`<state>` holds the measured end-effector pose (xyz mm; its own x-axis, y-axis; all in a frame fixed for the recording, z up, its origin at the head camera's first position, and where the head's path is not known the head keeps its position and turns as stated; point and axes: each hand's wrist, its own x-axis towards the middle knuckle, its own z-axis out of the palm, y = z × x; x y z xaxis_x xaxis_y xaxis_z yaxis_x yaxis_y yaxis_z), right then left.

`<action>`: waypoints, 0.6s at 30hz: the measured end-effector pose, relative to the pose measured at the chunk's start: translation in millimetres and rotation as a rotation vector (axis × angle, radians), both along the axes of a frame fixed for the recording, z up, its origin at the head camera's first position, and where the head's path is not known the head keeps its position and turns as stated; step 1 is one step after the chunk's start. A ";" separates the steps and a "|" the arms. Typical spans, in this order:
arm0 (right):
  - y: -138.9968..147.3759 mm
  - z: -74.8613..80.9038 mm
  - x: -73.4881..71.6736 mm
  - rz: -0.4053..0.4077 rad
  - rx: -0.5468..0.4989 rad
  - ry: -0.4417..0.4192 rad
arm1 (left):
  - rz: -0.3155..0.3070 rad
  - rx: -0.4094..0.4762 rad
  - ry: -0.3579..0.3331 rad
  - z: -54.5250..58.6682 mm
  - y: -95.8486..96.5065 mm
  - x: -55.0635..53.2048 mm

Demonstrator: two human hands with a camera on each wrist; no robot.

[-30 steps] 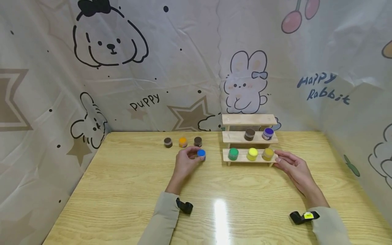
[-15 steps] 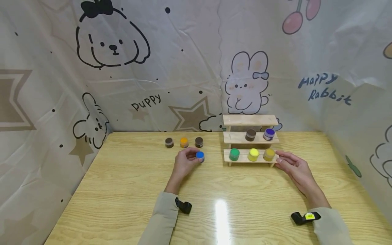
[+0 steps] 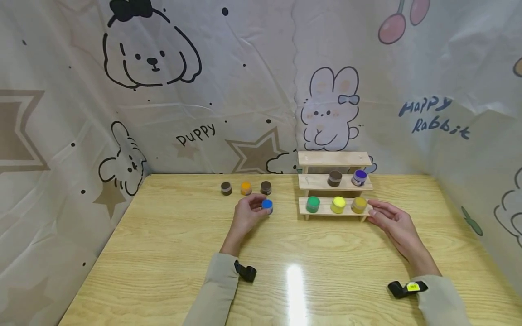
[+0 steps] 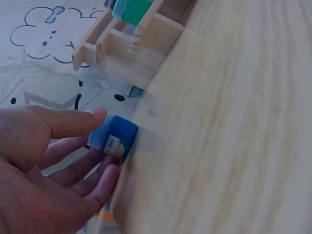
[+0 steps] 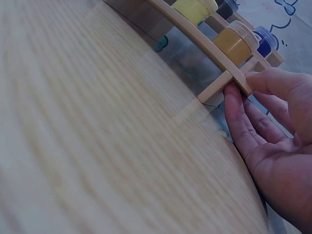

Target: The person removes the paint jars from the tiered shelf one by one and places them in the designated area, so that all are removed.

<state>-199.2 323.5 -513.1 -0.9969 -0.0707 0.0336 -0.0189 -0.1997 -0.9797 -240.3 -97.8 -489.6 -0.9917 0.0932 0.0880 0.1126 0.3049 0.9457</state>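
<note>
My left hand (image 3: 246, 215) pinches a small blue paint jar (image 3: 267, 206) between thumb and fingers, left of a three-step wooden rack (image 3: 335, 158). In the left wrist view the blue jar (image 4: 117, 135) shows a white label and stands at the tabletop. My right hand (image 3: 393, 224) holds the right end of the rack's lowest shelf; in the right wrist view the thumb lies against the shelf end (image 5: 239, 80), with a finger below it. On that shelf stand a green jar (image 3: 313, 204), a yellow jar (image 3: 338, 205) and an ochre jar (image 3: 359, 205).
The middle shelf bears a dark brown jar (image 3: 335, 178) and a purple jar (image 3: 359, 178). Behind my left hand, a dark jar (image 3: 226, 188), an orange jar (image 3: 246, 188) and another dark jar (image 3: 266, 188) stand in a row. A printed cloth (image 3: 244, 90) hangs behind the table.
My left hand has shifted very slightly left with the blue jar. The right hand stays at the rack's end; the head view has drifted a little.
</note>
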 end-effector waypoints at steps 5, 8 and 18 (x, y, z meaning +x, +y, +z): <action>0.5 -0.5 -1.0 0.003 -0.010 0.006 | 0.007 -0.006 0.027 9.8 3.7 2.4; 0.8 -0.7 -1.0 0.007 -0.020 0.013 | 0.021 -0.023 0.087 16.0 7.6 4.5; 0.1 -2.1 -0.3 0.011 -0.019 0.011 | 0.045 -0.017 0.309 24.9 34.0 9.6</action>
